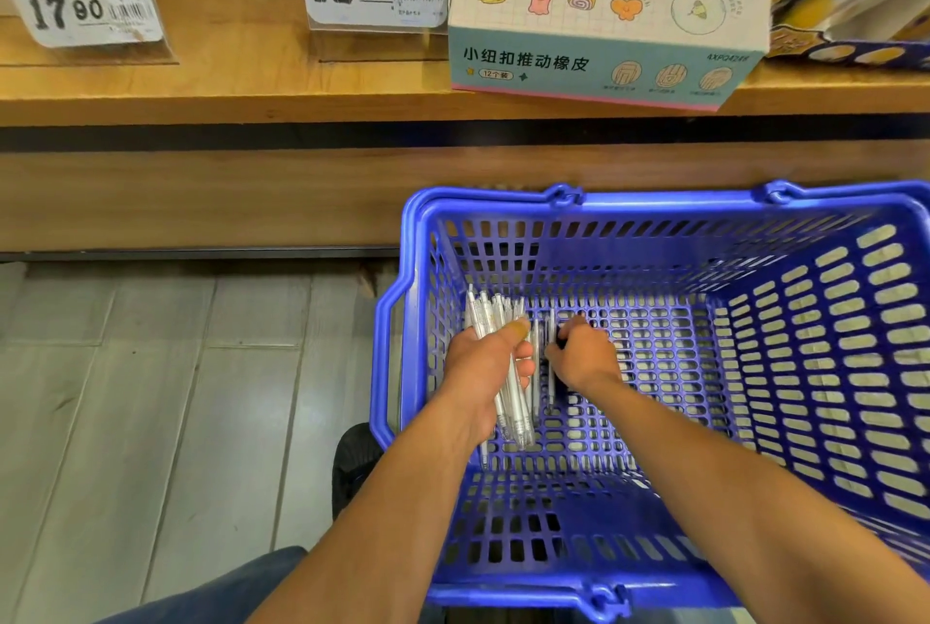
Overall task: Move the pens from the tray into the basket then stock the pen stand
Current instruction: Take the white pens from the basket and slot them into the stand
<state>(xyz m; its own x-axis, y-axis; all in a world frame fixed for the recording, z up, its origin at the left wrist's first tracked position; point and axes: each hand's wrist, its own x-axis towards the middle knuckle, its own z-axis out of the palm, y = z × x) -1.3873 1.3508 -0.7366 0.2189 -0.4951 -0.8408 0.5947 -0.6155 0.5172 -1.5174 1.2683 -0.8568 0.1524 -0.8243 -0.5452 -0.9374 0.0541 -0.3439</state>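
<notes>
Inside the blue basket [654,210], the left hand [483,372] has its grip clamped on a bundle of white pens [508,402]. The right hand [586,354] pinches another pen [551,379] on the basket floor

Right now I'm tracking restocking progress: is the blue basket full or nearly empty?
Nearly empty. The blue basket shows mostly bare mesh floor; the left hand grips a bundle of white pens, and the right hand reaches for the few left.
</notes>
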